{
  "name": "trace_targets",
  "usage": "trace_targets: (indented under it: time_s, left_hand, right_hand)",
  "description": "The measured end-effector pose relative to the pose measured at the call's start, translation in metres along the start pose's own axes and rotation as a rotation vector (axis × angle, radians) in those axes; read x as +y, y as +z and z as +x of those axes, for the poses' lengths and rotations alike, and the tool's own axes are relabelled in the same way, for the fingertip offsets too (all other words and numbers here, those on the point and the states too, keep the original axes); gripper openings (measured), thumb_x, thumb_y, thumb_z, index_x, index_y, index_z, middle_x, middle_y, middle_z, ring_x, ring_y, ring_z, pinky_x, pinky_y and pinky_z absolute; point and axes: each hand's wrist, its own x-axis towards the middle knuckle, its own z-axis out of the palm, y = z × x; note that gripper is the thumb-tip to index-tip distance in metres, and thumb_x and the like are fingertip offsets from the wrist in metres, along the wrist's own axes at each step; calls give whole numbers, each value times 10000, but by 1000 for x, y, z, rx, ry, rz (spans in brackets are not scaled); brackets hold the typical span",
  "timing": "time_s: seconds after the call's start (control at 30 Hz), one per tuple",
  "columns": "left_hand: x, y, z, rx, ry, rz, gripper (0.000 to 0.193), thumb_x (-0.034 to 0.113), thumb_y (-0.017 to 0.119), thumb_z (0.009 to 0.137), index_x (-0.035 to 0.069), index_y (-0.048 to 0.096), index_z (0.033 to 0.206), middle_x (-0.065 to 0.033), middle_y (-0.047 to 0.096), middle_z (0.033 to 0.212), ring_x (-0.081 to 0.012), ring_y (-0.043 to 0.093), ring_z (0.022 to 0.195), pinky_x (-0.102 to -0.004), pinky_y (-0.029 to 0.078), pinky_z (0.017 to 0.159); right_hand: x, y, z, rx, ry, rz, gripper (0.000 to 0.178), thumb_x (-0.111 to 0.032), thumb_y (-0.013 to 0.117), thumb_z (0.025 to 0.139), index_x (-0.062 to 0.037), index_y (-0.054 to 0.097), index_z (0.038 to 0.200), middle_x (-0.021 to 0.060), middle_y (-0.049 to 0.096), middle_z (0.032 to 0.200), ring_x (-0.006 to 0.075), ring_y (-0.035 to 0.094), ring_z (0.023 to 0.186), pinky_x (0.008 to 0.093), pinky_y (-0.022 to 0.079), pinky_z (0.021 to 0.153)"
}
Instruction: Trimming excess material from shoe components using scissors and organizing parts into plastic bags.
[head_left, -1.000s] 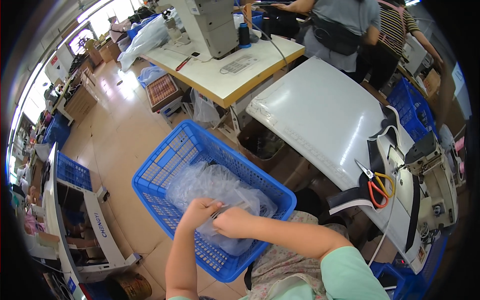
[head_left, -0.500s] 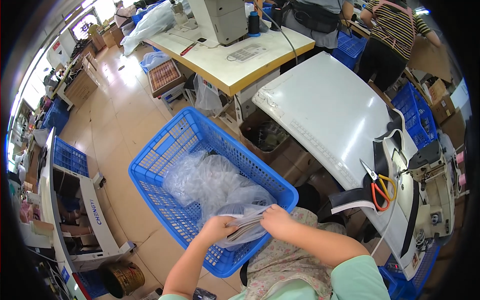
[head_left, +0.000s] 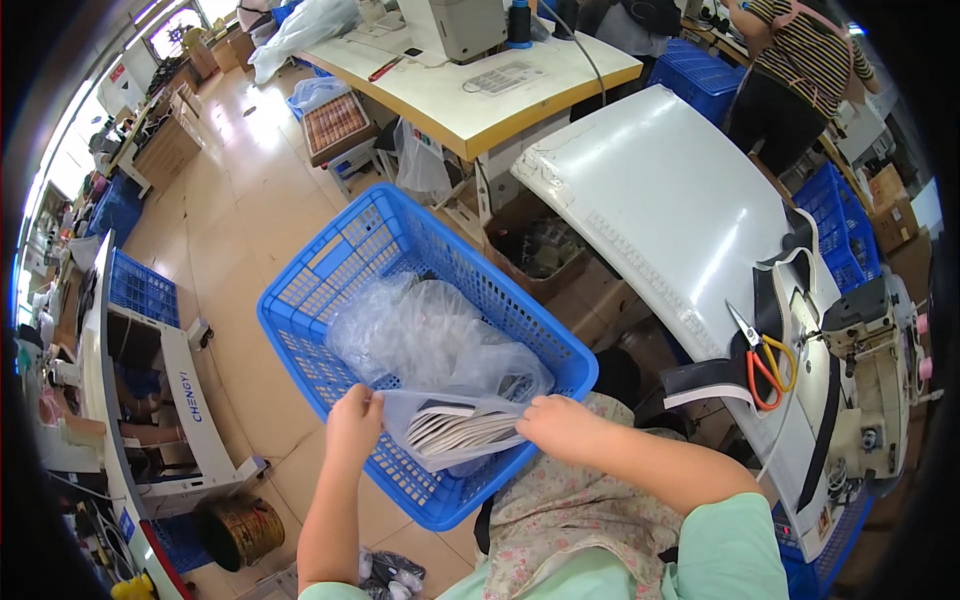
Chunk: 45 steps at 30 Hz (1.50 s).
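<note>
A clear plastic bag (head_left: pixel 400 405) is stretched between my two hands over the near end of a blue plastic basket (head_left: pixel 300 400). My left hand (head_left: pixel 354 418) pinches the left side of the bag's mouth, and my right hand (head_left: pixel 553 424) grips its right side. Through the wide mouth shows a stack of thin, pale, flat pieces (head_left: pixel 462 430) with a dark edge on top; their kind is not clear. More crumpled clear plastic bags (head_left: pixel 430 325) lie behind it in the basket, their contents mostly hidden.
On my right a white worktable (head_left: pixel 640 210) holds orange-and-yellow-handled scissors (head_left: pixel 765 365), dark strips with white edging (head_left: pixel 708 380) and a sewing machine (head_left: pixel 865 350). Ahead stands another sewing table (head_left: pixel 450 110). A rusty bucket (head_left: pixel 240 532) is at lower left. Other people work at the far right.
My left hand has moved left and up, drawing the bag's mouth wide. The stack inside now shows fanned out. The right hand stays at its side of the bag.
</note>
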Motion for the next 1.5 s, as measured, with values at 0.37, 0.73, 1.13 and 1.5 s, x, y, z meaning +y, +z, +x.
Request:
trace_targets:
  time_s: [0.37, 0.73, 1.13, 1.5]
  left_hand:
    - [12, 5, -36, -527, 96, 241, 519, 305, 619, 658, 1, 517, 1066, -246, 615, 938, -383, 592, 895, -433, 470, 765]
    - [43, -76, -60, -356, 180, 61, 191, 122, 529, 766, 17, 643, 876, -136, 614, 638, -279, 623, 637, -381, 472, 611]
    - [139, -222, -146, 91, 970, -85, 152, 48, 532, 759, -83, 586, 815, -172, 587, 713, -221, 544, 630, -324, 424, 591]
    - [224, -118, -129, -753, 1385, -714, 227, 144, 584, 807, -50, 535, 698, -184, 563, 732, -255, 552, 673, -336, 438, 625]
  right_hand:
    - [-3, 15, -24, 42, 349, 186, 242, -27, 577, 682, -18, 589, 923, 136, 584, 795, 300, 552, 847, 403, 488, 696]
    - [20, -11, -2, 442, 322, 141, 82, -126, 639, 685, -78, 582, 719, 76, 523, 807, 274, 546, 846, 395, 432, 649]
    - [-65, -181, -110, 919, -253, 984, 161, -148, 588, 835, -55, 495, 741, 94, 495, 1084, 298, 387, 1212, 404, 296, 994]
    - [-147, -114, -234, 1451, -472, 1752, 176, -219, 489, 914, -53, 481, 856, 188, 532, 1038, 444, 526, 1054, 513, 411, 908]
